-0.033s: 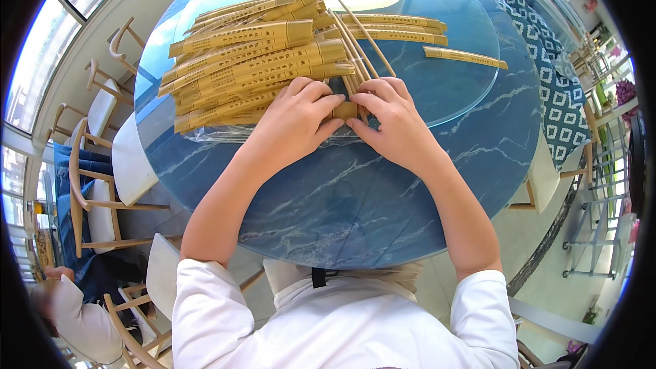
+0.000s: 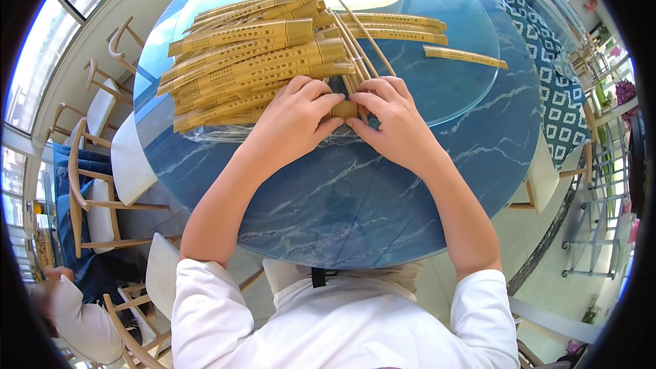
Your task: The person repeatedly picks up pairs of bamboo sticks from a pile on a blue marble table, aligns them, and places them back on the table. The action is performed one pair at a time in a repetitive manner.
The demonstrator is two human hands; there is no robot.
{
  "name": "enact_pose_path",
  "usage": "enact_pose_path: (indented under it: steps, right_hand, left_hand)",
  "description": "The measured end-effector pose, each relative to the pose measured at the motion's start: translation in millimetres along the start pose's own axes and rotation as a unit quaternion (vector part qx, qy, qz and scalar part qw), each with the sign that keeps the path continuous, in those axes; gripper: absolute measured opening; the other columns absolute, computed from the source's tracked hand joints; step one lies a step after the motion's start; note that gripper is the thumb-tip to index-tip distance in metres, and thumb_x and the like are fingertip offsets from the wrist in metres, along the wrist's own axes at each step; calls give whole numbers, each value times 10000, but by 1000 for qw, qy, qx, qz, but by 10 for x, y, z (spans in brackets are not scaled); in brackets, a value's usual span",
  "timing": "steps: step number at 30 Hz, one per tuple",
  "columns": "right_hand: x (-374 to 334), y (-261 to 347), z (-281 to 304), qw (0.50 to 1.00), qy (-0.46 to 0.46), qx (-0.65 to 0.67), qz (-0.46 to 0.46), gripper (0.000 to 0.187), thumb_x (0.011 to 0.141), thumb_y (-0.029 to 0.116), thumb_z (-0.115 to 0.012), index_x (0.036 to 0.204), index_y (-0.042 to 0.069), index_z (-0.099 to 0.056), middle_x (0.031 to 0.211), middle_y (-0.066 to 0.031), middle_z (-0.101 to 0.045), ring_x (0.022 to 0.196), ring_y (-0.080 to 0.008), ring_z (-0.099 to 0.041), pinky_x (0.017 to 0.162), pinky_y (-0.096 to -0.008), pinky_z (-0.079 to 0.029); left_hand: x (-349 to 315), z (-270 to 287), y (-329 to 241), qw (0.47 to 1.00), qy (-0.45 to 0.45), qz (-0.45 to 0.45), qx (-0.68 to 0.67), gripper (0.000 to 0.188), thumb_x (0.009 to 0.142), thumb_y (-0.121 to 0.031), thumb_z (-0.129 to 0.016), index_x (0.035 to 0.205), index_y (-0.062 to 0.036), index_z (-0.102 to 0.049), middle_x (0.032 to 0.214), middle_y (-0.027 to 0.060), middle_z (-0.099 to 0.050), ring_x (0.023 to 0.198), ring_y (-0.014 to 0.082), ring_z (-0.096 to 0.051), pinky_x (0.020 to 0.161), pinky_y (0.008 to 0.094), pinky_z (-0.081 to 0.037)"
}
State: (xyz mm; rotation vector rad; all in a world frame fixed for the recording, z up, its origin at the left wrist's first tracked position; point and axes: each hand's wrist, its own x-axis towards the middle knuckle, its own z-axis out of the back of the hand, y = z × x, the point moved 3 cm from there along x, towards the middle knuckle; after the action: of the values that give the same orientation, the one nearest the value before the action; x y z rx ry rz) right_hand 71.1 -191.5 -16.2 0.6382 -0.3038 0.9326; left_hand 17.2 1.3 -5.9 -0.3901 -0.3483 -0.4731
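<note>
My left hand (image 2: 290, 117) and my right hand (image 2: 395, 121) meet over the near part of the table. Between them is a short stretch of a tan paper chopstick sleeve (image 2: 347, 108), pinched from both sides by thumbs and fingers. Most of that sleeve is hidden by my left hand. Several bare wooden chopsticks (image 2: 352, 44) lie just beyond my fingers, some running under my right hand. Left of these, a large pile of sleeved chopsticks (image 2: 239, 68) rests on clear plastic film (image 2: 219, 134). My left hand overlaps the pile's near right side.
Several sleeved chopsticks (image 2: 393, 29) lie behind the bare ones, and a single one (image 2: 466, 57) lies farther right. The round blue marbled table (image 2: 328, 212) carries a glass turntable (image 2: 471, 89). Wooden chairs (image 2: 102, 195) stand at the left, where a person (image 2: 85, 324) is partly visible.
</note>
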Motion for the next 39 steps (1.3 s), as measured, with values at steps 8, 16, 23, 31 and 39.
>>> enact_pose_path:
  steps: [8,16,23,31,39]
  right_hand:
    - [0,11,4,1000,-13,3,21,327,838,168,-831,1129,54,-733,1215,-95,-665,1224,-323,-558,1091,-452,-442]
    - [-15,14,-28,999,-25,6,23,345,849,173,-821,1152,63,-698,1221,-92,-659,1262,-331,-555,1118,-478,-412]
    - [-16,-5,-30,998,-24,59,2,367,863,184,-809,1183,71,-668,1254,-116,-658,1321,-341,-537,1148,-479,-393]
    - [-16,-1,-9,998,-22,65,10,355,871,192,-808,1172,59,-674,1266,-130,-661,1328,-348,-540,1158,-480,-389]
    - [-8,-8,-8,997,-4,82,-12,374,879,203,-810,1195,53,-677,1278,-131,-667,1351,-350,-535,1175,-484,-376]
  left_hand:
    - [12,20,21,1000,0,-6,-23,348,914,-202,-785,1211,-29,-731,1180,126,-691,1139,313,-625,1016,425,-525]
    - [19,62,40,999,4,-18,-26,353,914,-208,-787,1214,-32,-724,1175,131,-714,1120,327,-658,993,427,-543]
    - [23,79,32,1000,-5,-21,-20,357,918,-211,-783,1227,-42,-722,1180,141,-724,1098,341,-687,979,437,-554]
    - [18,88,59,998,4,-15,-55,362,920,-208,-784,1232,-35,-719,1175,153,-727,1090,346,-689,963,429,-560]
    - [14,107,72,997,13,-7,-81,360,932,-215,-776,1244,-44,-722,1158,153,-730,1080,347,-690,959,430,-554]
